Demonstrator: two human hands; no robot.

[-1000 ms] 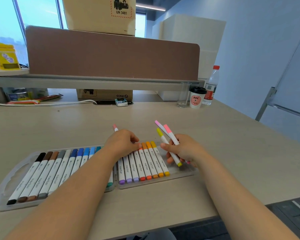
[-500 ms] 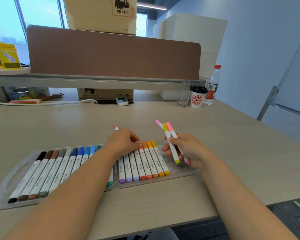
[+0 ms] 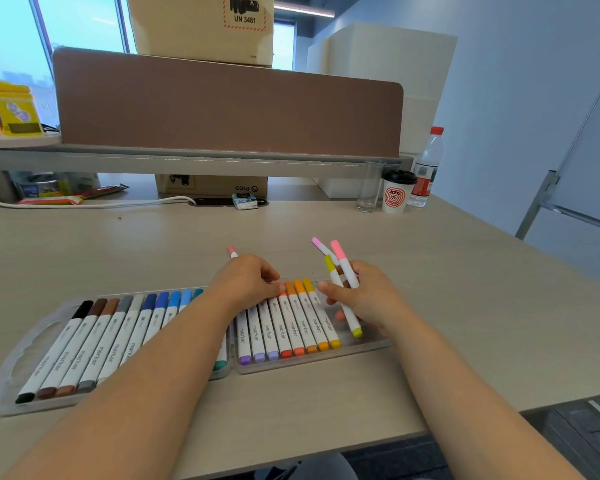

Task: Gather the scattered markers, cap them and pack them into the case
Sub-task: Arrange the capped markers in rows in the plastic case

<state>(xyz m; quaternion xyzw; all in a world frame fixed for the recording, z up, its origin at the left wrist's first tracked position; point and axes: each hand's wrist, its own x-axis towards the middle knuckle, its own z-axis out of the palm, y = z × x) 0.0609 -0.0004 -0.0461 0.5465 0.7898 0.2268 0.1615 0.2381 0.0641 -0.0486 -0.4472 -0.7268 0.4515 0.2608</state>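
The case [image 3: 373,345] lies open and flat on the desk with nearly all its slots filled. The packed markers [image 3: 293,323] sit side by side, long axes running roughly from the case's near rim to its far rim, with a coloured cap at each end. The left hand [image 3: 246,282] sits over the middle of the case, fingers curled round a salmon marker [image 3: 232,250] whose tip pokes out past the knuckles, beyond the far rim. Its fingertips look to touch the orange caps. The right hand [image 3: 371,299] is at the case's right end, clutching three. A yellow marker [image 3: 342,301] slants steeply, its low end over the bare slots by the right wall. A pink marker [image 3: 343,263] and a lilac marker [image 3: 321,247] fan up and away from the case. All three look capped. They seem light, stiff and smooth-barrelled, so I'd guess they roll and slide against each other in a bunch. Each is best pinched alone at mid-barrel, then laid parallel to the row
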